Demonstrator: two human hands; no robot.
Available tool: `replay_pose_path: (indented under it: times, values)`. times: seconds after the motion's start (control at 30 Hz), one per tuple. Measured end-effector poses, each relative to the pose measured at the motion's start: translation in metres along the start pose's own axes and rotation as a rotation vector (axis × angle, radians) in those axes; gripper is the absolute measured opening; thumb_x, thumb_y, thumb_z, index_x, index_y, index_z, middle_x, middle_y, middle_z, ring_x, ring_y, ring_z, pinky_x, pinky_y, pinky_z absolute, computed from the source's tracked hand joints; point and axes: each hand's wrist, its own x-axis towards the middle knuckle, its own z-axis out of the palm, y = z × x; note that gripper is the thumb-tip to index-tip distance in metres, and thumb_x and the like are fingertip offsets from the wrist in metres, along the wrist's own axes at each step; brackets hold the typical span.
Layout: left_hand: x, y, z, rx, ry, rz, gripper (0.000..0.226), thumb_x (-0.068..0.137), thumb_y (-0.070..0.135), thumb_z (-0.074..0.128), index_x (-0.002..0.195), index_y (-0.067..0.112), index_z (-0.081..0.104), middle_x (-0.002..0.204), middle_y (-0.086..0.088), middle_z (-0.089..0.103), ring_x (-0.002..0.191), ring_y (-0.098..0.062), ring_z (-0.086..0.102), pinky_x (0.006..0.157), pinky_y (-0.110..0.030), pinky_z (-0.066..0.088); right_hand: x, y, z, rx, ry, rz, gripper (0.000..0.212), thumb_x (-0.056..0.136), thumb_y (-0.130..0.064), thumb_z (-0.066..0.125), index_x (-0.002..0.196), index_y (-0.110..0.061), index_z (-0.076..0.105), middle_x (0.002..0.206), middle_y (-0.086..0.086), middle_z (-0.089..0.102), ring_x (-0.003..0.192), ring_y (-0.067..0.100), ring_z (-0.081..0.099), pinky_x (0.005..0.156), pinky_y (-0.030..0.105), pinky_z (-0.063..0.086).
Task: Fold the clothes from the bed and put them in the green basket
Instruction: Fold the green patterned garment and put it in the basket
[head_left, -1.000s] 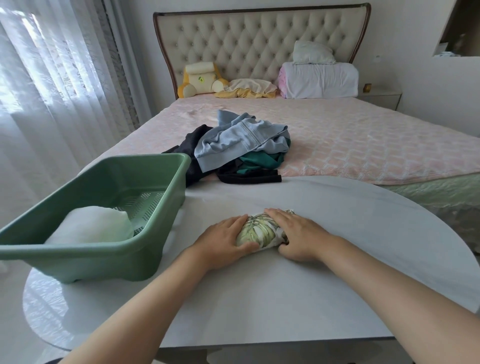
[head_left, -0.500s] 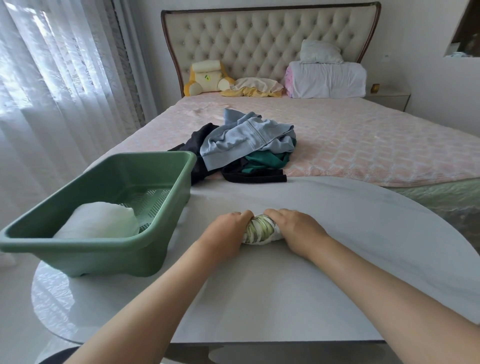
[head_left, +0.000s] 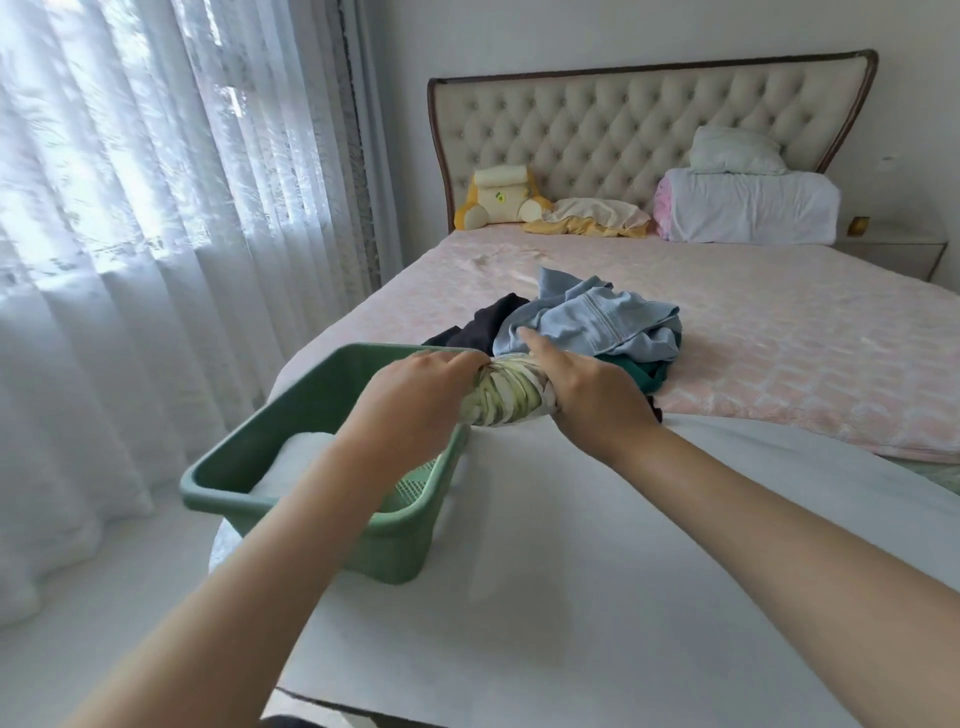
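Head view. A rolled garment (head_left: 506, 400), pale with a green leaf print, is held between both hands. The left hand (head_left: 415, 395) is curled round its left end and the right hand (head_left: 587, 395) round its right end, so both grips are closed on the cloth. The roll is seen at the far right corner of the green basket (head_left: 223, 493), just beside the rim, and appears to be clear of the white table (head_left: 571, 571); contact underneath cannot be confirmed. One folded white item (head_left: 296, 462) is already in the basket. A pile of unfolded clothes (head_left: 587, 322) (light blue, black, dark green) is left on the bed (head_left: 753, 353). Step judged: folding of this garment is done and the transfer to the basket is under way. Next move judged: the roll is to be carried leftward over the rim and lowered beside the white item, with both ends kept gripped until it is set down so that it is not unrolled. Against the earlier frames: the roll was pressed flat on the table between both hands, nearer the person; it is now raised and shifted toward the basket. The basket's contents and the pile are unchanged.
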Motion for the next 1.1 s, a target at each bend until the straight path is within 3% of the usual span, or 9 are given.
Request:
replay_pose_path:
  times: [0.2,0.4,0.47,0.6,0.7,0.77,0.87,0.93,1.1]
  values:
    - [-0.044,-0.074,-0.008,0.017,-0.109,-0.154,0.064,0.082,0.004,0.062,0.142,0.018,0.044,0.126,-0.001,0.061,0.109,-0.024,0.061,0.081,-0.033,0.050,0.070,-0.051,0.067,0.063,-0.119,-0.207,0.046,0.075,0.006,0.071,0.119,-0.003,0.064,0.092,0.015,0.073,0.082,0.035,0.071,0.058,0.040,0.058]
    - [-0.083,-0.130,0.011,0.140,-0.309,-0.306,0.057,0.081,-0.004,0.056,0.133,0.017,0.041,0.118,-0.001,0.056,0.101,-0.025,0.061,0.071,-0.032,0.047,0.102,-0.104,0.135,-0.009,-0.289,-0.344,0.048,0.081,0.008,0.065,0.124,-0.010,0.059,0.103,0.007,0.066,0.093,0.028,0.066,0.060,0.039,0.057]
    - [-0.082,-0.135,0.014,0.207,-0.446,-0.330,0.045,0.083,0.000,0.055,0.123,0.014,0.041,0.111,-0.002,0.055,0.098,-0.025,0.062,0.071,-0.032,0.047,0.108,-0.116,0.143,-0.088,-0.466,-0.339,0.056,0.089,0.002,0.057,0.138,-0.019,0.045,0.116,0.004,0.056,0.106,0.025,0.058,0.068,0.040,0.053]
    - [-0.070,-0.134,0.020,0.229,-0.541,-0.317,0.048,0.084,0.003,0.060,0.126,0.010,0.037,0.113,-0.008,0.053,0.099,-0.028,0.059,0.072,-0.032,0.042,0.103,-0.122,0.143,-0.138,-0.765,-0.116,0.089,0.080,-0.026,0.079,0.147,-0.032,0.020,0.131,0.004,0.042,0.120,0.027,0.049,0.080,0.043,0.050]
    - [-0.068,-0.125,0.026,0.241,-0.562,-0.354,0.046,0.087,0.001,0.055,0.127,0.010,0.034,0.112,-0.012,0.056,0.088,-0.025,0.047,0.075,-0.034,0.044,0.097,-0.126,0.138,0.179,-0.952,0.277,0.084,0.083,-0.023,0.060,0.151,-0.038,0.013,0.144,0.007,0.034,0.125,0.034,0.048,0.095,0.046,0.050]
    - [-0.067,-0.118,0.028,0.228,-0.557,-0.398,0.043,0.088,-0.001,0.051,0.125,0.011,0.033,0.109,-0.013,0.059,0.086,-0.024,0.038,0.071,-0.036,0.043,0.103,-0.133,0.128,0.520,-0.938,0.663,0.069,0.085,-0.023,0.043,0.152,-0.027,0.025,0.145,0.012,0.040,0.120,0.037,0.051,0.089,0.052,0.055]
    - [-0.063,-0.109,0.026,0.197,-0.549,-0.428,0.041,0.087,-0.001,0.051,0.123,0.011,0.034,0.108,-0.013,0.060,0.088,-0.024,0.037,0.067,-0.035,0.039,0.113,-0.140,0.116,1.013,-0.881,1.166,0.038,0.095,-0.026,0.033,0.115,-0.009,0.060,0.112,0.020,0.064,0.100,0.036,0.063,0.083,0.060,0.054]
    - [-0.061,-0.103,0.024,0.187,-0.573,-0.415,0.044,0.086,0.006,0.057,0.123,0.010,0.035,0.112,-0.013,0.057,0.093,-0.025,0.042,0.069,-0.033,0.039,0.116,-0.146,0.115,1.013,-0.879,1.162,0.035,0.099,-0.027,0.039,0.109,-0.008,0.066,0.101,0.018,0.070,0.086,0.033,0.068,0.074,0.051,0.060]
    - [-0.060,-0.094,0.025,-0.062,-0.717,-0.438,0.083,0.070,0.070,0.064,0.136,0.028,0.037,0.127,-0.005,0.047,0.122,-0.027,0.038,0.101,-0.039,0.040,0.111,-0.137,0.112,0.300,-0.865,0.705,0.046,0.100,-0.015,0.043,0.144,-0.003,0.042,0.148,0.019,0.040,0.135,0.038,0.042,0.111,0.044,0.038]
